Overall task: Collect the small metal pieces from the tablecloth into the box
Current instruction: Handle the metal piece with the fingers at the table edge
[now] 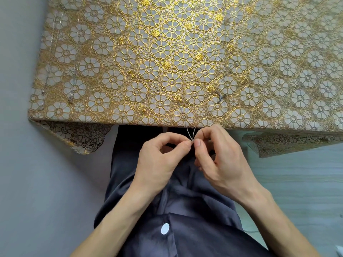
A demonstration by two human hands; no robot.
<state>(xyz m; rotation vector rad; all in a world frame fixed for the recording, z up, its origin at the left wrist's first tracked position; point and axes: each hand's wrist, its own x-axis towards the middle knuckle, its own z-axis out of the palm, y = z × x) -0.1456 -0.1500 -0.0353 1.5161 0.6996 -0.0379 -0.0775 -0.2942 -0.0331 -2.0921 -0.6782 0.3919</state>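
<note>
- A fine silver chain (189,132) is seen drawn off the near edge of the tablecloth (167,52); two strands run down from the cloth and meet at a single point just below the edge.
- That meeting point is pinched between thumb and forefinger of the left hand (159,160) and of the right hand (220,156), fingertips touching; the other fingers of both hands are curled.
- The upper run of the chain is traced a short way onto the cloth, then lost against the pattern.
- Further metal pieces are noted lying uncollected on the cloth: a dark tangle (220,97) near the right of centre, a small bright piece (218,60) beyond it, and two thin lengths (70,96) (43,93) near the left edge.
- No box is in view; what it already holds cannot be told.
- The task is judged to be at an early or middle stage: one piece is in hand, none is seen deposited, and at least four are left.
- Below the hands, a dark garment (185,210) with a white button (165,229) is recorded.
</note>
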